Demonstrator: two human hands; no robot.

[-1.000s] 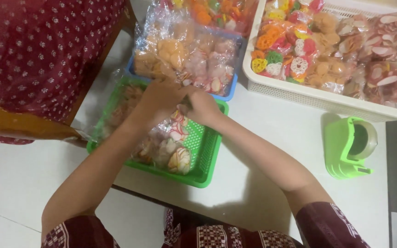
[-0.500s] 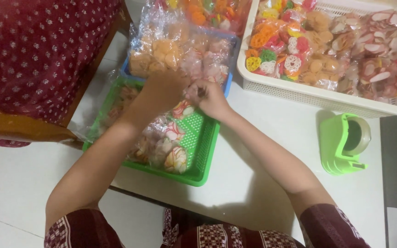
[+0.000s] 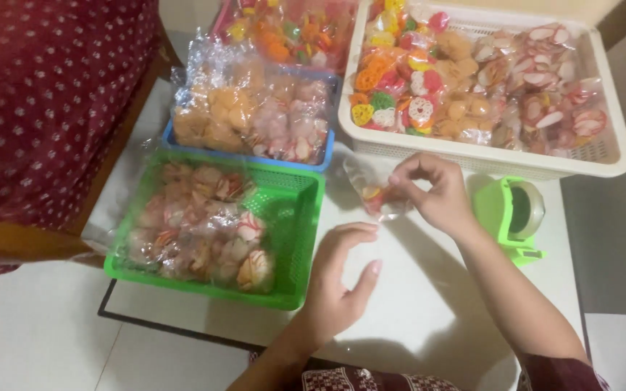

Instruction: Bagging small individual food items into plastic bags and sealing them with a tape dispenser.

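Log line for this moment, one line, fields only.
right hand: pinching small snack bag | left hand: open, empty, on table | green basket: left of hands

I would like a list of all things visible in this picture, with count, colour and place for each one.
green basket: one, green, left of centre on the table, holds clear packets of pale and red snacks
blue basket: one, blue, behind the green basket, filled with snack packets
white basket: one, white, back right, filled with colourful snack packets
tape dispenser: one, green, right side of the table
small plastic bag: one, clear with a few coloured pieces, centre
table: one, white
patterned cloth: one, dark red with white dots, left
left hand: open, above the table, empty
right hand: pinching the small plastic bag
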